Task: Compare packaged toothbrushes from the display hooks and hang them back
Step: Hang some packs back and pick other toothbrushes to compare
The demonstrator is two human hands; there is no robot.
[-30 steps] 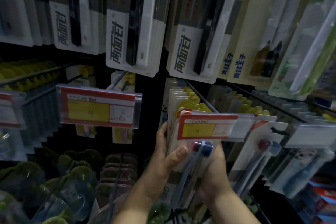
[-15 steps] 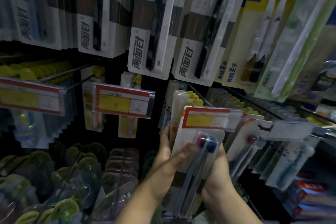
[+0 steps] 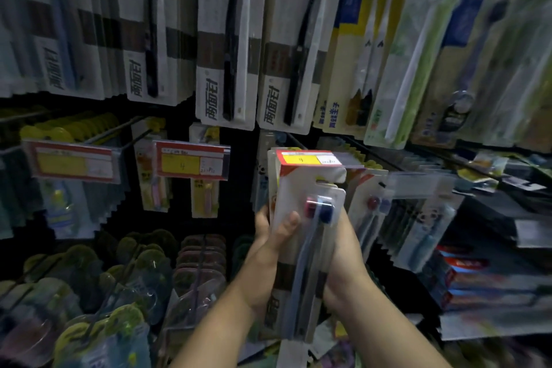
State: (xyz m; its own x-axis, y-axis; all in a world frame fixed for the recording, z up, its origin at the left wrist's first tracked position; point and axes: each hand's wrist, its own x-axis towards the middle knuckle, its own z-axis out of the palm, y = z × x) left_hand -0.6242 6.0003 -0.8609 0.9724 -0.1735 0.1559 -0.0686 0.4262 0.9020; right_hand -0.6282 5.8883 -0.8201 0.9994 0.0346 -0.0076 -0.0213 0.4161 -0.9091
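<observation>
Gripping white card-and-plastic twin toothbrush pack [image 3: 295,188] upright | my left hand [image 3: 265,254] pinched its left edge | my right hand [image 3: 343,251] clasped its right edge

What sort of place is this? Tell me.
Probably a shop's toothbrush aisle: rows of packaged toothbrushes hang on hooks, yellow price tags sit at the hook ends, and the left hand and right hand hold one pack.

Dim aisle, deep shadow between hanging rows, motion blur at right, wide-angle bending at edges
</observation>
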